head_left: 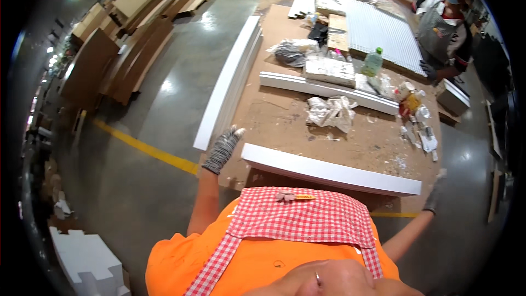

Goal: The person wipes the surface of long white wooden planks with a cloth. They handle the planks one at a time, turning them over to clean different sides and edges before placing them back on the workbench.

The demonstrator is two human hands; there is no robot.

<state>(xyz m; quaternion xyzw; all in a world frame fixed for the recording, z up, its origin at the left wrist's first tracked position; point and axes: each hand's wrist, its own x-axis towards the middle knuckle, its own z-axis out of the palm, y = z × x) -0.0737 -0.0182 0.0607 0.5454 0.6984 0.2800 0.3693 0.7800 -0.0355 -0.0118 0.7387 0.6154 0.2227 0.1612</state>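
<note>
My left hand (223, 151), in a grey knitted glove with pale fingertips, is over the table's left edge with its fingers stretched out. It lies between the near end of a long stack of white strips (227, 87) and the left end of a near stack of white strips (329, 170). That near stack runs across the table edge in front of my checked apron. Off its right end is my gloved right hand (434, 194), slightly blurred, fingers extended and apart from the stack. Neither hand shows anything held.
A crumpled white cloth (331, 113), white bars (329, 92), a green bottle (372, 61) and a ribbed white panel (381, 33) lie on the brown table (274, 109). A masked person (444, 27) stands at the far right. Brown boards (137, 55) lean at left.
</note>
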